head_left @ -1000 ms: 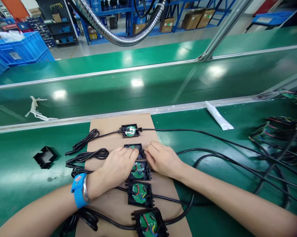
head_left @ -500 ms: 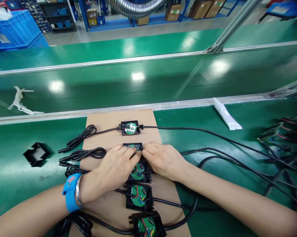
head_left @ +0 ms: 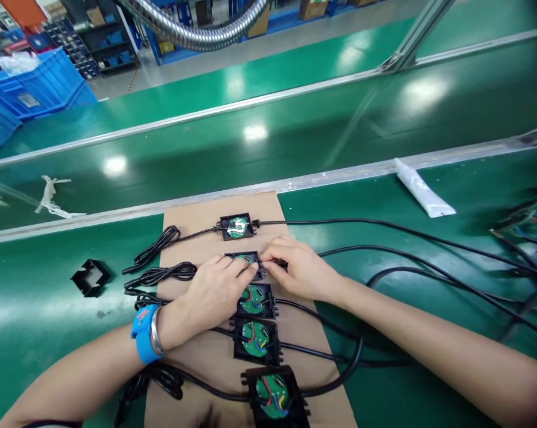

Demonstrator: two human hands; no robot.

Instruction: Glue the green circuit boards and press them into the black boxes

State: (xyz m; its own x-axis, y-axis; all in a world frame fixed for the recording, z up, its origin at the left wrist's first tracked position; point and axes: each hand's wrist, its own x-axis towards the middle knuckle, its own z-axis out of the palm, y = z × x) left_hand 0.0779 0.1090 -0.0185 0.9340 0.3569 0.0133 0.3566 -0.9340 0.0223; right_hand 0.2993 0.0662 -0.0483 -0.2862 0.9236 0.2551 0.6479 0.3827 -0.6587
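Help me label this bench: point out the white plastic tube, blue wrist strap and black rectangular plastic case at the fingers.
White plastic tube (head_left: 424,189): head view, middle of its body.
Blue wrist strap (head_left: 144,334): head view, its outer face.
Black rectangular plastic case (head_left: 253,258): head view, inside its right part.

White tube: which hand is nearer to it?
Right. The right hand is left of the white tube and closer to the wearer; the left hand lies farther left.
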